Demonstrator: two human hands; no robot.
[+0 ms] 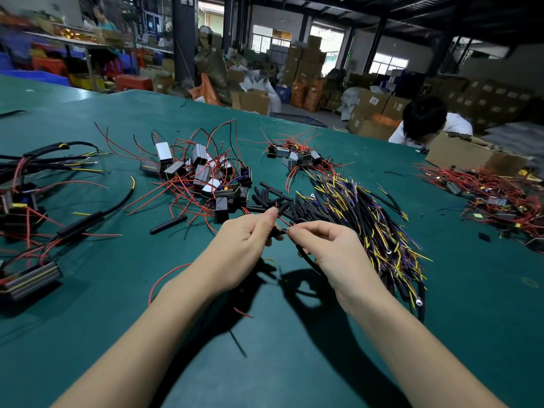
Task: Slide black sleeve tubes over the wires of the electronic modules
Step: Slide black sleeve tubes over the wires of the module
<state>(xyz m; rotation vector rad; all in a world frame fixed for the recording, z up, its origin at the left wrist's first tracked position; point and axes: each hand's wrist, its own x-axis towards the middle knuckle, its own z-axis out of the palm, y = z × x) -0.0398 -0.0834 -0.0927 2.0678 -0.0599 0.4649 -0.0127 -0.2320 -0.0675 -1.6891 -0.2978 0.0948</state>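
Both hands are up over the green table (294,363) and meeting in the middle: the left hand (247,245) pinches a short black sleeve tube (276,232) between thumb and forefinger, and the right hand (326,248) pinches a thin wire end right at the tube's mouth, fingertips of the two hands almost touching. A black cable (307,262) curves down from the right hand's grip, passing under its palm. Just beyond the hands lies the pile of loose sleeve tubes (273,198), short black pieces scattered on the cloth. Beyond-left of that pile sits a heap of electronic modules (203,175), silver-and-black boxes tangled in red wires. To the right of the tube pile spreads a thick bundle of black, yellow and blue wires (371,228). Far left of the hands rest modules with long black sleeved leads (97,219). At the table's far right edge a person (426,122) bends over a cardboard box (459,156).
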